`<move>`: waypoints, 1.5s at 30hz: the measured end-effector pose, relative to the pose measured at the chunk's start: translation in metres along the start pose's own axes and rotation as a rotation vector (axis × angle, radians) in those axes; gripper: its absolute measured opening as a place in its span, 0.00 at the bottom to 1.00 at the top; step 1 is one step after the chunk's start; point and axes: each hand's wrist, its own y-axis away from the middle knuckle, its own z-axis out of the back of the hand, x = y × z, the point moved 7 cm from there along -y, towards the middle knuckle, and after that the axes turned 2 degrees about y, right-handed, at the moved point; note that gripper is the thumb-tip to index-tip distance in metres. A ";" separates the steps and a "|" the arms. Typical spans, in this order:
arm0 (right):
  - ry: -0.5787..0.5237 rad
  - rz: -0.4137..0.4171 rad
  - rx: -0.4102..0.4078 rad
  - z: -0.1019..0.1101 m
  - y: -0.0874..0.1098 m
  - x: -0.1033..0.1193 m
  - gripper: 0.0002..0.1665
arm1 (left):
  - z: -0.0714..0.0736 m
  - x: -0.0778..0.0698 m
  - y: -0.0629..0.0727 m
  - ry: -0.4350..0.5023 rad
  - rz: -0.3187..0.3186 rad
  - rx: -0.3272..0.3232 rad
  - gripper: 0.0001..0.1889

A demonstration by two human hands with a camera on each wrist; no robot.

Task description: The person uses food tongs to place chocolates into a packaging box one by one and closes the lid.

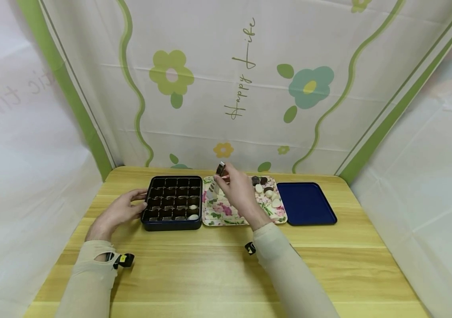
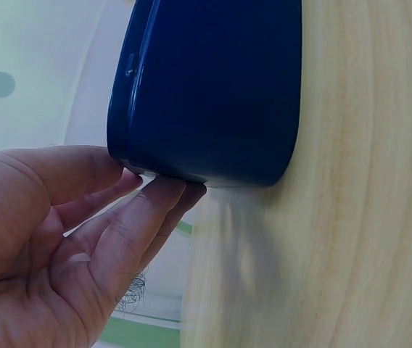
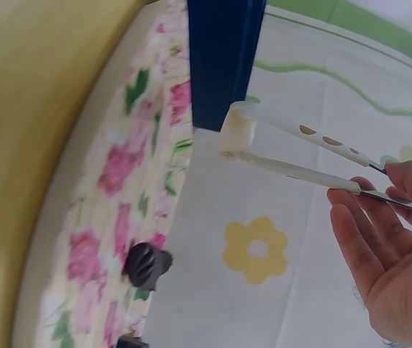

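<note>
White curtains [image 1: 210, 57] printed with flowers and "Happy Life" stand behind the wood-grain counter [image 1: 194, 274] on my feed. From where I sit, I see the 2 hands well apart. I have the left hand [image 1: 124, 207] at the left side of the dark blue box [image 1: 171, 226], its fingers lying against the wall without wrapping round it. I make out 2 white pieces [image 1: 193, 217] in the box's right-hand column, in the 2 nearest compartments. I see the right hand [image 1: 238, 187] pinching the tongs [image 3: 300, 172], whose tips clasp 1 pale piece [image 3: 237, 133] above the left end of the floral tray [image 1: 245, 224], near the box. I count several dark and white chocolates [image 1: 259, 188] towards the tray's right end. Just right of that I see the blue lid [image 1: 306, 203], lying flat.
</note>
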 end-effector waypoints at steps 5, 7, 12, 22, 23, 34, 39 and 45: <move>0.000 0.032 -0.025 0.001 -0.005 0.016 0.24 | 0.000 0.000 0.001 -0.002 0.011 0.000 0.33; 0.001 0.052 -0.038 0.000 -0.007 0.022 0.21 | 0.000 -0.001 0.001 0.000 0.011 0.002 0.33; -0.033 0.082 -0.048 -0.008 -0.011 0.033 0.20 | 0.000 0.000 0.002 0.012 0.012 0.000 0.33; -0.060 0.080 -0.045 -0.027 -0.018 0.041 0.18 | 0.000 0.001 0.001 -0.003 0.006 -0.013 0.33; -0.063 0.076 -0.042 -0.029 -0.018 0.041 0.18 | 0.000 0.001 0.001 -0.002 0.008 -0.012 0.33; -0.080 0.033 -0.003 -0.043 -0.018 0.033 0.14 | -0.001 0.001 0.001 0.020 0.027 0.001 0.33; -0.038 0.032 0.006 -0.049 -0.018 0.031 0.26 | 0.000 0.000 0.001 0.035 0.024 0.002 0.33; 0.017 0.038 -0.011 -0.050 -0.019 0.031 0.32 | -0.002 0.002 0.001 0.048 0.026 0.004 0.33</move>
